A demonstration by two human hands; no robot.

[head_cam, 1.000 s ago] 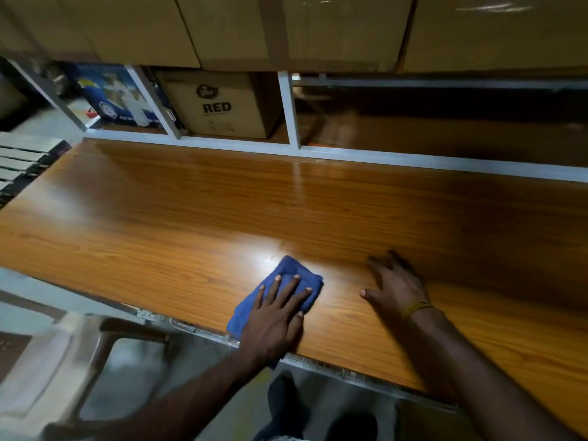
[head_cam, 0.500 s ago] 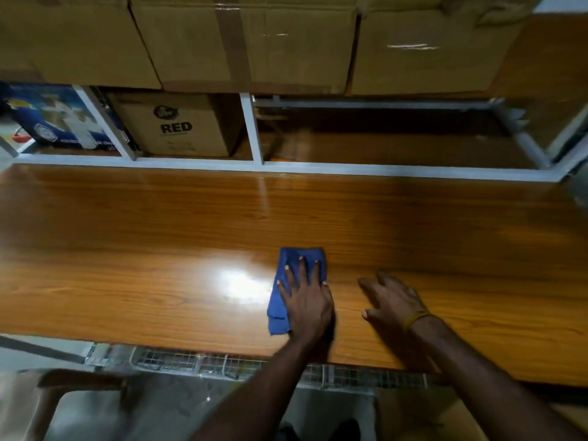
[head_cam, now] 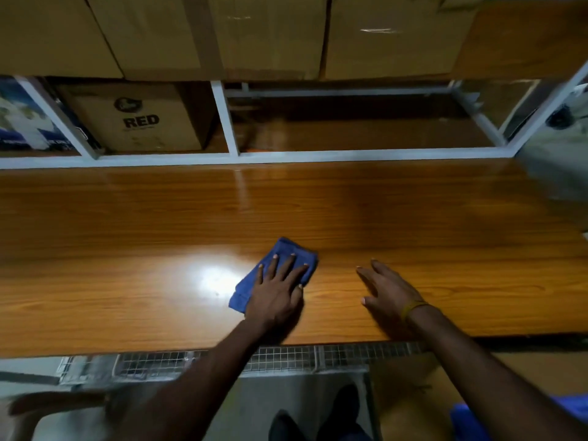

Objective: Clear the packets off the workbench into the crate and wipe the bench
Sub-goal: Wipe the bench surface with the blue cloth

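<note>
Since the earlier frames the blue cloth [head_cam: 280, 275] has been travelling rightward along the workbench [head_cam: 127, 237], away from the near edge it was overhanging, and it is now lying fully on the wood just right of the bright glare patch [head_cam: 213, 275]. The left hand [head_cam: 276, 297] is pressing it flat, fingers straight and spread across the fabric, probably so that the whole palm is pushing the cloth against the surface rather than bunching it. The right hand [head_cam: 386, 292] is resting palm-down on the bare wood near the cloth, to its right and not touching it, fingers loosely fanned; it is likely bracing the person while the other arm is sweeping.

No packets are showing anywhere on the bench, so the clearing part looks done and the wiping is under way; the far strip and the right end are probably still waiting for the cloth. The crate is not clearly in view.

Along the far edge a white shelf frame [head_cam: 224, 119] is standing, holding a carton marked RED [head_cam: 136, 119], with larger cardboard boxes [head_cam: 270, 33] stacked above. A wire mesh rack [head_cam: 286, 358] is running under the near edge. Nothing is lying in the cloth's path except the right hand itself.
</note>
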